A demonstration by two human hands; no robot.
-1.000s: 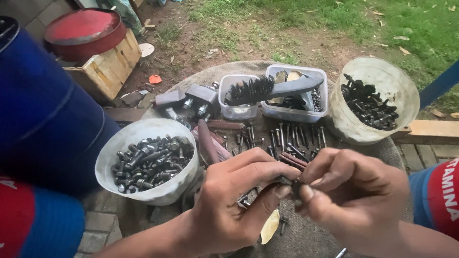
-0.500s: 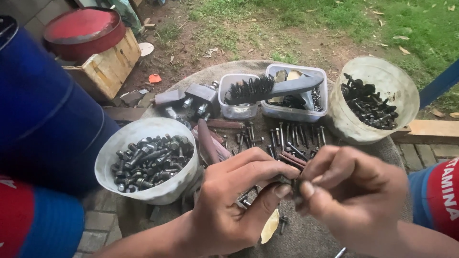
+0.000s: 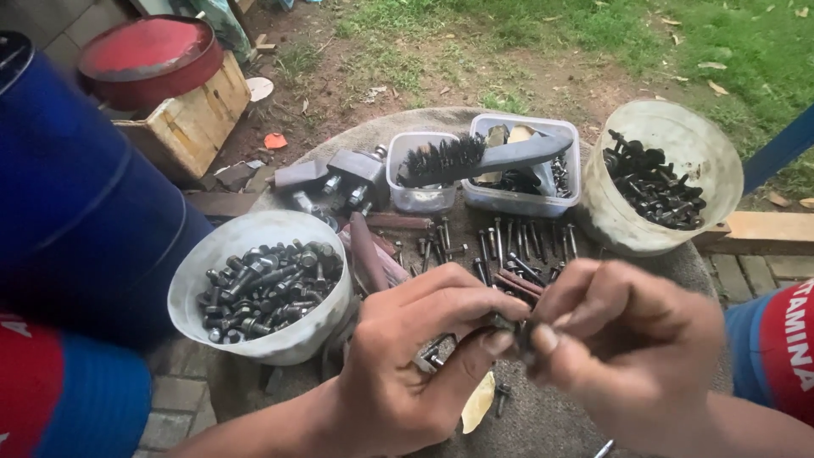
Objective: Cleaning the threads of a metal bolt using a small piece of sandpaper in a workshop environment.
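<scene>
Your left hand (image 3: pixel 407 373) and right hand (image 3: pixel 627 356) meet low over the round surface (image 3: pixel 543 424), fingers of both pinching one small dark bolt (image 3: pixel 515 329) between them, near the white bowl (image 3: pixel 263 288) of bolts.

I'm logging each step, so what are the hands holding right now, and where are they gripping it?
Both the left hand and the right hand pinch one small dark bolt between their fingertips, one at each end; which end is the head cannot be told.
</scene>
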